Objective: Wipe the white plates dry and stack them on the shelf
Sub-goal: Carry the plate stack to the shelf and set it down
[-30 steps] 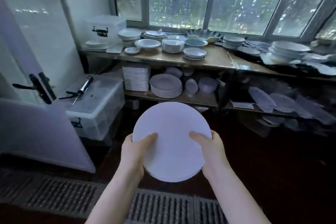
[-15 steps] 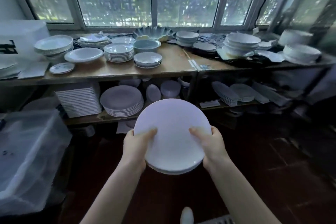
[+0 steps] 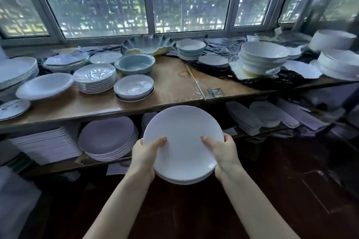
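Holding one small stack of white plates (image 3: 183, 141) before the counter (image 3: 171, 81), two hands are in view. The stack's lower edge shows at least two rims; the exact count cannot be told.

The left hand (image 3: 144, 153) grasps the stack's left rim, thumb laid on the top plate's face and fingers hidden beneath. The right hand (image 3: 223, 152) grasps the right rim in the same way. The stack sits between them, tilted up toward the camera, in the air above the dark floor (image 3: 194, 209), and its top edge overlaps the counter's front edge in view.

On the lower shelf (image 3: 64, 167), left of the held stack, stand one pile of square white plates (image 3: 46, 145) and one pile of round grey plates (image 3: 107, 138), the round pile just beside the left hand.

On the counter, from the left, are an oval white dish (image 3: 44, 85), a pile of patterned plates (image 3: 95, 78), a blue-green bowl (image 3: 135, 63) and dark-rimmed plates (image 3: 133, 87). Far right, white bowls (image 3: 262, 56) are nested in a pile.
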